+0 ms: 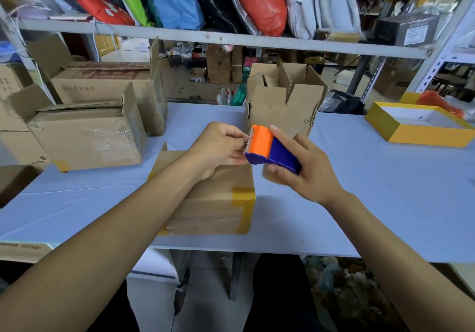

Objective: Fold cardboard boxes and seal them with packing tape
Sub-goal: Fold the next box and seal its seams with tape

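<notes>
A closed cardboard box (218, 198) lies on the pale table (359, 190) in front of me, with yellowish tape on its near right corner. Above it my right hand (305, 167) grips an orange and blue tape dispenser (270, 149), fingers curled around its blue body. My left hand (218, 149) pinches at the toothed cutter edge of the dispenser, where the tape end is; the tape itself is too clear to make out. My left forearm hides part of the box top.
An open box (285, 105) with raised flaps stands just behind the dispenser. Larger open cartons (87, 131) sit at the left. A yellow shallow box (421, 126) lies at the right. A shelf (231, 38) of coloured bags runs overhead.
</notes>
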